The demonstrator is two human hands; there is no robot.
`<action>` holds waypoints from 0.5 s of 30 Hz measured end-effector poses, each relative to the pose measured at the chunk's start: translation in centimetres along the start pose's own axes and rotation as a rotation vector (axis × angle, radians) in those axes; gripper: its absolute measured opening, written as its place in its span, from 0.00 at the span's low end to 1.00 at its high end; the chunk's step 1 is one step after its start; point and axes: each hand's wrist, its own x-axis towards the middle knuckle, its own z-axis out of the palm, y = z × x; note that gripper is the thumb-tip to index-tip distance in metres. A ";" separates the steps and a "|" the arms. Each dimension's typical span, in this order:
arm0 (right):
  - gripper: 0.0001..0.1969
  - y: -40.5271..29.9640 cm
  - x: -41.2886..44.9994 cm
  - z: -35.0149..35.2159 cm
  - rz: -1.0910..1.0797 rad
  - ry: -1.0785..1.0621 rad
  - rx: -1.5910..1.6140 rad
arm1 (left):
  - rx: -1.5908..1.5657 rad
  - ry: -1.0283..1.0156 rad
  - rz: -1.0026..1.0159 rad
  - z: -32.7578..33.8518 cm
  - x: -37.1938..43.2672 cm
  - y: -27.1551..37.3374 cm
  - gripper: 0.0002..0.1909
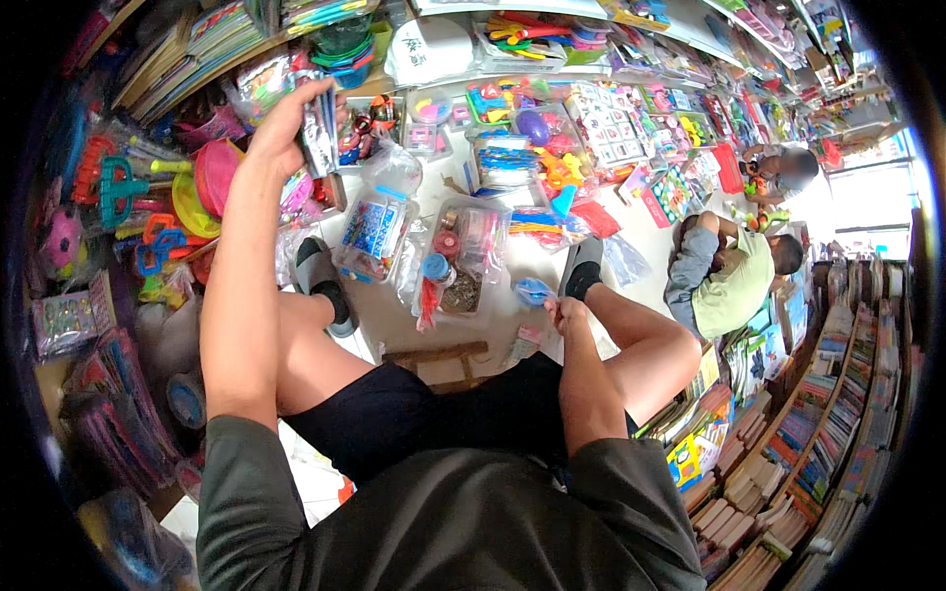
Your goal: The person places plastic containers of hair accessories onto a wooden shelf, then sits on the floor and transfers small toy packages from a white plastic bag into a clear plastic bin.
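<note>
My left hand (284, 125) is raised at the upper left, its fingers around a stack of flat, shiny packets (321, 129). Low between my knees, my right hand (569, 314) grips the end of a small bag with blue contents (533, 291). An open clear plastic bin (480, 255) stands on the floor in front of me, holding red rolls, a blue-lidded jar (436, 267) and small loose pieces. To its left is a clear box with blue-patterned packets (369, 229). A knotted clear bag (393, 170) lies beyond that box.
Colourful plastic toys (159, 236) crowd the left side. Toy trays and packets stand ahead, among them a box of orange toys (562, 170). A person in a light green shirt (732, 288) crouches at the right, with another person (783, 173) beyond. Bookshelves (820, 399) line the lower right.
</note>
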 end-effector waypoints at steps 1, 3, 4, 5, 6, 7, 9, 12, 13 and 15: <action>0.13 -0.3 0.9 0.1 0.000 0.001 0.008 | -0.017 0.031 -0.095 -0.3 0.1 0.3 0.14; 0.14 -1.1 1.8 0.2 -0.011 -0.051 0.225 | 0.005 0.079 -0.052 0.0 0.1 0.2 0.15; 0.14 -1.5 2.2 -0.5 -0.032 -0.132 0.295 | -0.008 0.071 -0.022 0.1 0.4 -0.1 0.15; 0.14 -2.0 2.7 -1.1 -0.040 -0.122 0.308 | -0.006 0.073 -0.026 0.2 0.7 -0.2 0.15; 0.14 -2.5 3.0 -1.6 -0.012 -0.161 0.351 | -0.006 0.064 -0.030 0.2 0.8 -0.4 0.15; 0.14 -2.8 2.7 -0.8 0.030 -0.213 0.389 | 0.005 0.071 -0.033 0.2 0.6 -0.4 0.15; 0.13 -2.9 2.1 0.4 0.019 -0.140 0.458 | 0.015 0.116 -0.015 0.5 0.4 -0.7 0.15; 0.10 -3.6 1.2 0.4 -0.132 0.042 0.287 | 0.013 0.108 -0.038 1.0 0.4 -0.8 0.14; 0.10 -3.8 1.0 0.2 -0.131 0.047 0.292 | 0.021 0.094 -0.039 1.3 0.5 -1.0 0.14; 0.11 -4.4 0.7 0.0 -0.436 0.475 0.126 | 0.041 0.109 -0.045 2.6 0.1 -1.2 0.14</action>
